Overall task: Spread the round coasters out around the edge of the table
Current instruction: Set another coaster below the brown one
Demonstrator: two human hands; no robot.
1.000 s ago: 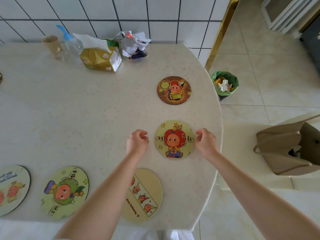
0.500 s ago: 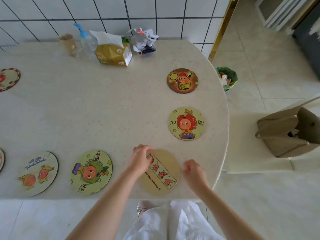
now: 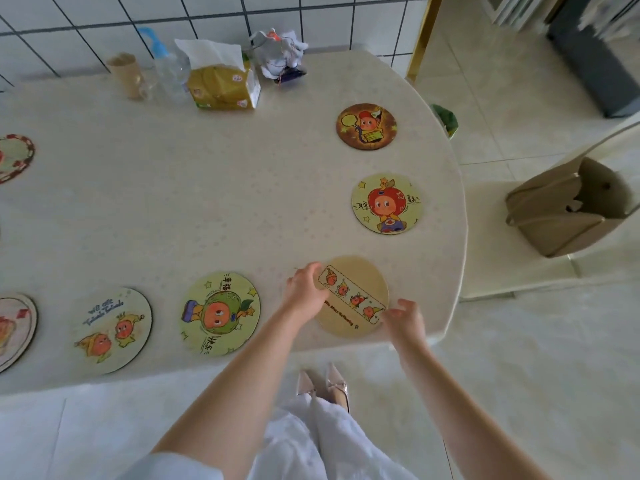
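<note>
A tan round coaster with a strip of small orange figures lies near the table's front right corner. My left hand grips its left rim with curled fingers. My right hand touches its lower right rim with loosely curled fingertips. Along the right edge lie a red-apple coaster and a brown coaster. Along the front edge lie a green-figure coaster, a two-figure coaster and another coaster cut off at the left. A red-rimmed coaster sits at the far left.
By the tiled wall at the back of the table stand a paper cup, a plastic bottle, a yellow tissue pack and a crumpled bag. A tan handbag sits on a seat to the right, and a green bin stands beyond the table's edge.
Both hands left the red-apple coaster and came back to the tan coaster at the front. My right hand has since closed in onto its rim.
</note>
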